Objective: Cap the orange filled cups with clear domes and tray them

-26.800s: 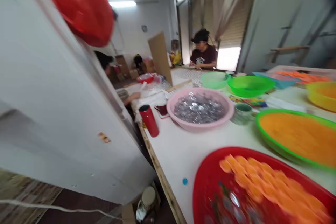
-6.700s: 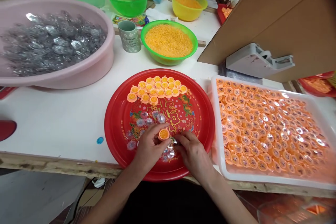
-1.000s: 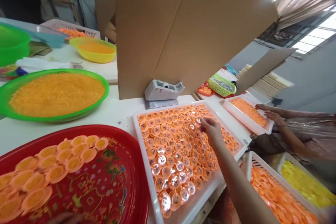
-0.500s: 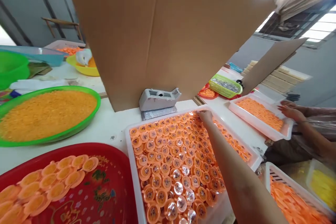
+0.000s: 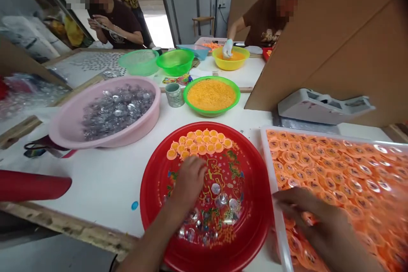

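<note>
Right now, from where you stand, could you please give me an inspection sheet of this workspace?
Surface: white table, with a blue dot on it.
Job's things: red plate holding orange cups and clear cups; white tray packed with filled cups; pink basin of more clear cups; green bowl of orange granules.
Clutter: mug, tape dispenser, cardboard panel.
Grippers: left hand over the plate; right hand over the tray.
Cables: possibly one dark line at the lower edge.
Surroundings: two co-workers beyond the table, one gloved hand at a yellow bowl.
</note>
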The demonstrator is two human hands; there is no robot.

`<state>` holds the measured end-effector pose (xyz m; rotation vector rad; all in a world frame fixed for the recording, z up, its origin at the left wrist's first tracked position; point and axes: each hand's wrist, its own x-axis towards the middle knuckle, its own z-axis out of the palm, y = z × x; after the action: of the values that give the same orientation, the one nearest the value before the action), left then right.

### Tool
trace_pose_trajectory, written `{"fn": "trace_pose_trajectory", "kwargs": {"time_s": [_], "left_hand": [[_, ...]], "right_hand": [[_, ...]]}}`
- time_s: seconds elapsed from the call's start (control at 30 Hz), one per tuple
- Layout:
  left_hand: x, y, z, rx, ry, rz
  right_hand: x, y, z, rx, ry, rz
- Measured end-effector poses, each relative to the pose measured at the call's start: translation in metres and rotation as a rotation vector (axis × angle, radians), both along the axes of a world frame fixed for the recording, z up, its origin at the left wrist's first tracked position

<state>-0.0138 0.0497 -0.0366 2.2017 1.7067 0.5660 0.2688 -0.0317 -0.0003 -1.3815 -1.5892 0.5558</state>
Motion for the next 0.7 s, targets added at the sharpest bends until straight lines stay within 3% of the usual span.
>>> {"fn": "trace_pose_trajectory", "kwargs": {"time_s": [0.03,0.1,0.27,0.53,0.6,0.7], "left_hand": [[-0.006,0.011,-0.001,0.014,0.017,0.039],[-0.015,0.028,-0.006,0.017,0.038,0.062],[-0.024,0.034,-0.017,-0.001,0.065,-0.027],[-0.024,-0.003,-0.017,-0.065,-0.031,-0.135],[-0.026,-0.013,-0.022,-0.088,-0.068,-0.131],[-0.029,-0.022,-0.027,-0.113,-0.119,-0.100]], "right_hand": [[-0.025,-0.008,-0.007,-0.044,-0.108,0.233],[-0.066,-0.016,-0.023,-0.158,-0.226,0.325],[-0.110,-0.007,-0.048,-0.279,-0.324,0.160],[-0.147,0.012,-0.061,-0.192,-0.574,0.090],[-0.146,0.006,-0.065,-0.193,-0.540,0.110],[-0.137,-0.006,-0.067,-0.219,-0.272,0.116]]}}
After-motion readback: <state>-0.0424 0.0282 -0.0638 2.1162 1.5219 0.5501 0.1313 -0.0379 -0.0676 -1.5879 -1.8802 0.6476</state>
